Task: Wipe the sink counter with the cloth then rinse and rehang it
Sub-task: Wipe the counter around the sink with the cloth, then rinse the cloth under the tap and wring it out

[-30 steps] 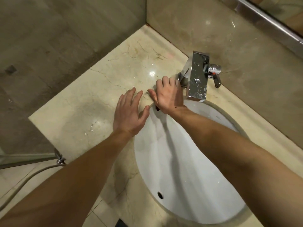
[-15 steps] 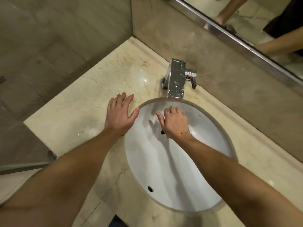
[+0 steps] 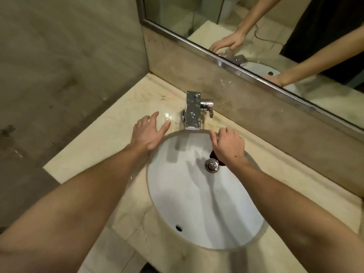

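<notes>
My right hand (image 3: 228,145) is at the far right rim of the white sink basin (image 3: 197,203), fingers curled over a dark red cloth (image 3: 215,157); only a small piece of the cloth shows under the palm. My left hand (image 3: 148,133) lies with fingers spread on the beige marble counter (image 3: 94,154), at the basin's left rim. The chrome faucet (image 3: 193,110) stands between and just beyond both hands.
A chrome drain plug (image 3: 211,166) sits in the basin below my right hand. A framed mirror (image 3: 256,36) hangs over the back wall and reflects my arms. The counter's left edge (image 3: 51,174) drops off beside a stone wall.
My right hand has gone from beside the faucet's left, down through the basin, then up to the rim right of the faucet. The left hand stayed on the counter. The view lifted toward the mirror.
</notes>
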